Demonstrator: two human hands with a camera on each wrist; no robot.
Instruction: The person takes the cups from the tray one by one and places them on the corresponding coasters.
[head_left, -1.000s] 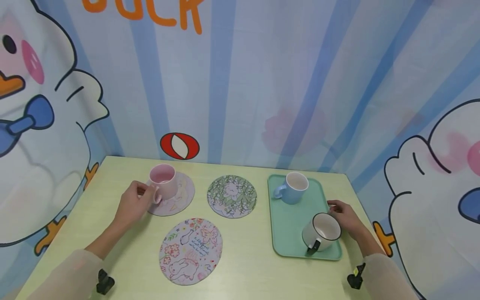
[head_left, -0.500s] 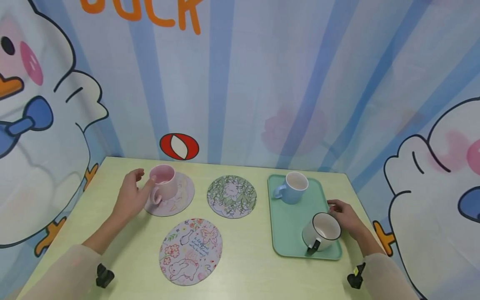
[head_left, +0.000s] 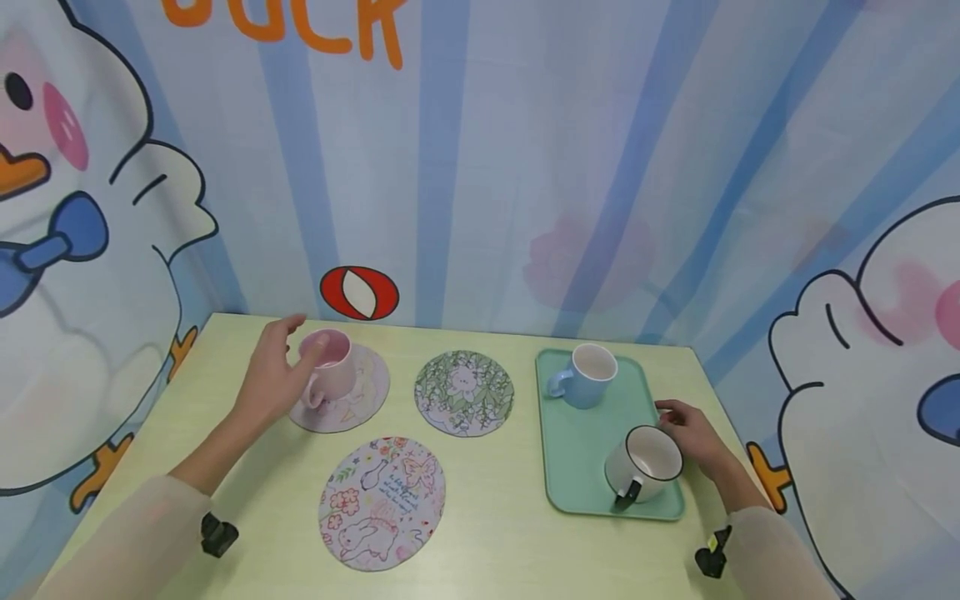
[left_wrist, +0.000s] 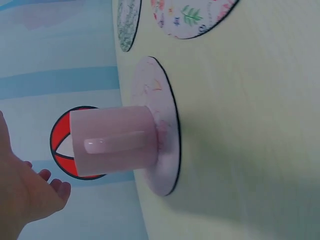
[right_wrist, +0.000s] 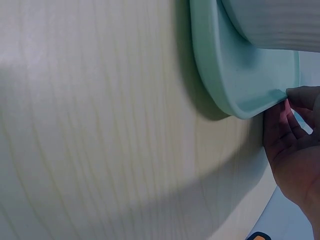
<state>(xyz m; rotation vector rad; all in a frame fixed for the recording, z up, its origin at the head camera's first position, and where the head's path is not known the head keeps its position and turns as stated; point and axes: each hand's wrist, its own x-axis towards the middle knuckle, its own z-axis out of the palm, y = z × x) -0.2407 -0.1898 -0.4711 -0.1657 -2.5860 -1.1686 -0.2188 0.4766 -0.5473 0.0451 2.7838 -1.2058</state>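
A pink mug point(head_left: 335, 371) stands upright on a round pale pink coaster point(head_left: 367, 408) at the table's back left. Just above and left of its rim is my left hand point(head_left: 276, 371), fingers loosely extended and holding nothing. The left wrist view shows a gap between that hand point(left_wrist: 30, 192) and the mug point(left_wrist: 117, 162). My right hand point(head_left: 693, 435) pinches the right rim of a green tray point(head_left: 573, 458), thumb on the rim and fingers beneath point(right_wrist: 295, 155). On the tray stand a blue mug point(head_left: 588, 379) and a white mug point(head_left: 628, 467) with a black handle.
Between pink mug and tray lies a green floral round coaster point(head_left: 463, 393). Nearer the front is a larger coaster with rabbits and flowers point(head_left: 381, 504). The pale wooden table point(head_left: 495, 542) meets a blue striped curtain point(head_left: 495, 167) at its back edge.
My left hand has let go of the pink mug's handle, opened its fingers and risen toward the back beside the rim. The mug stays in place. My right hand has not moved.
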